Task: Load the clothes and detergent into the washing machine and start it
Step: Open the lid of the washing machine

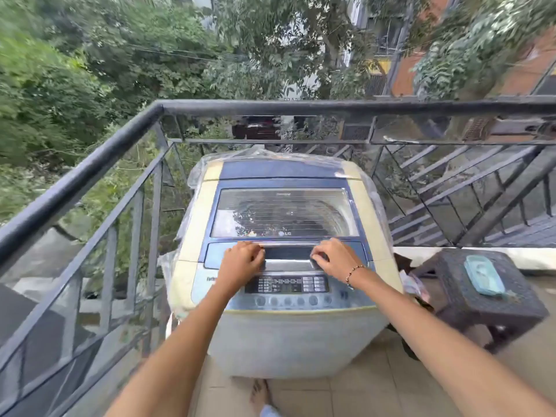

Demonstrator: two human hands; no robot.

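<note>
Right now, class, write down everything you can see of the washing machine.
The top-loading washing machine stands upright on the balcony tiles by the railing. Its casing looks like cream and blue plastic, with clear sheeting draped over back and sides. The windowed lid is shut. In front lies a control panel with a dark display and round buttons. The left hand and right hand curl fingers at the lid's handle.

Fingertips of the left hand (240, 261) and right hand (335, 260) curl out of sight at the handle (288, 252); below the grip, the labels on the panel (285, 285) are too small to read.
</note>
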